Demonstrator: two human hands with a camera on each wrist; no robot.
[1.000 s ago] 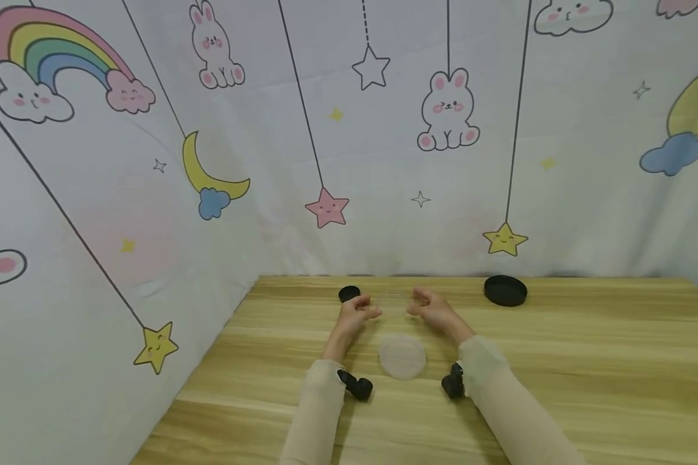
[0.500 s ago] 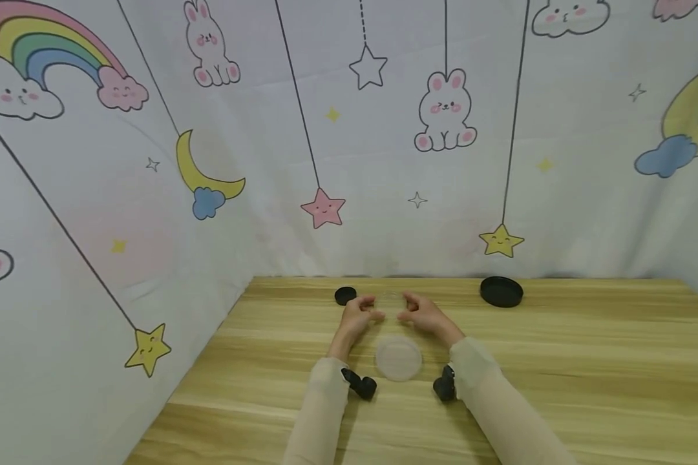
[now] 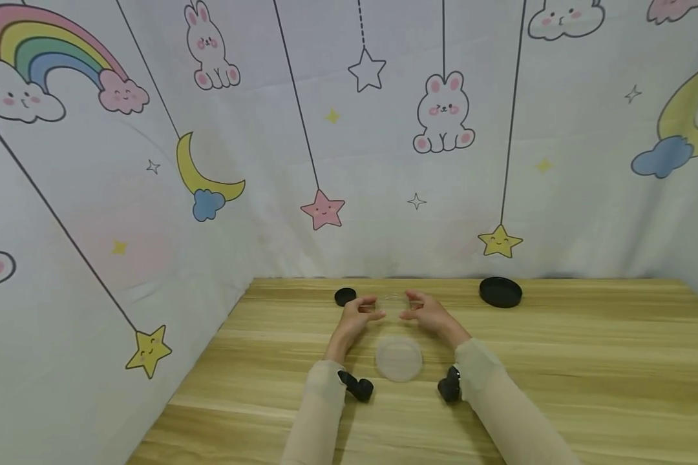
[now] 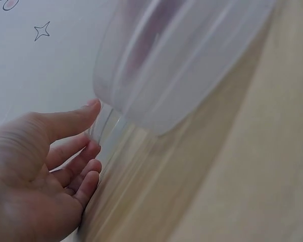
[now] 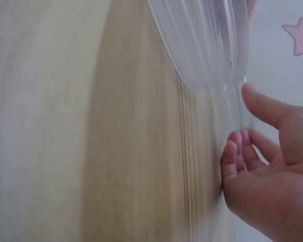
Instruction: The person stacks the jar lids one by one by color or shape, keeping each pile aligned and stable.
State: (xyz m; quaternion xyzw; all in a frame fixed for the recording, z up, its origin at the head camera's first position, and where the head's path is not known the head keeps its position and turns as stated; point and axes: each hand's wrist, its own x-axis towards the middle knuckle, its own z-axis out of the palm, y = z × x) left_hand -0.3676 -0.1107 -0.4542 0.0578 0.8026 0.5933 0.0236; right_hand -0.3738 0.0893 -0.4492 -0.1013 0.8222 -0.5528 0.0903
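Observation:
Toward the back of the table, a clear round plastic container [image 3: 393,305] sits between the two hands. My left hand [image 3: 356,320] holds its left side, thumb and fingertips at the edge in the left wrist view. On the opposite side my right hand [image 3: 433,315] holds it the same way, thumb apart from the curled fingers [image 5: 247,146]. Nearer to me stands a translucent, frosted-looking round plastic container [image 3: 399,359], which neither hand touches. Its ribbed wall [image 4: 182,65] looms large in the left wrist view. The see-through plastic makes the exact contact hard to see.
A small black round lid-like dish [image 3: 345,297] lies just behind the left hand. Farther right is a larger one [image 3: 501,292], near the back edge. The wood-grain table [image 3: 587,374] meets a printed cloth backdrop [image 3: 384,245] at its back and left.
Both hands came closer together round the clear container, then spread slightly apart with the right hand shifting right. The near container and black dishes stayed put while the head view shifted a little.

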